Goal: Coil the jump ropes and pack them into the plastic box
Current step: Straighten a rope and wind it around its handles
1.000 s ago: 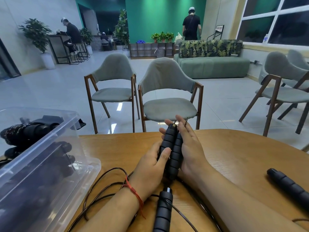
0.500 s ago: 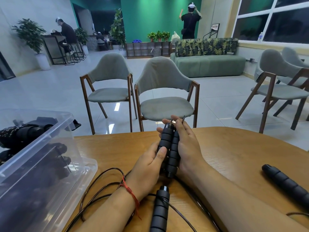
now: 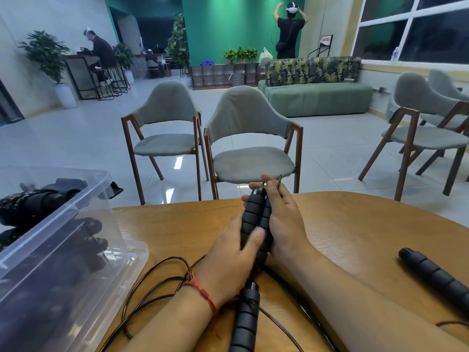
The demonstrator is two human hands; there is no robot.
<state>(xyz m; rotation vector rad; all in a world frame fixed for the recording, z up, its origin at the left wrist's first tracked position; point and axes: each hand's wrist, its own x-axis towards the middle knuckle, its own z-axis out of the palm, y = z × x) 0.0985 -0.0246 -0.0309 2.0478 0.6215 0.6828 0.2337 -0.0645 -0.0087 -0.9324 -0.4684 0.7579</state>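
Two black ribbed jump-rope handles are pressed side by side above the wooden table. My left hand grips them from the left, thumb across the front. My right hand grips them from the right, fingertips at their far ends. Thin black rope lies in loose loops on the table by my left wrist. A third black handle lies under my left forearm. A fourth handle lies at the right. The clear plastic box at the left holds dark coiled ropes.
The box's clear lid sits beneath it, jutting onto the table. Two grey chairs stand just beyond the table's far edge, more chairs at the right. People are far off in the room.
Both hands keep the paired handles together, almost unmoved. The camera has shifted slightly, and the distant standing person has raised both arms.
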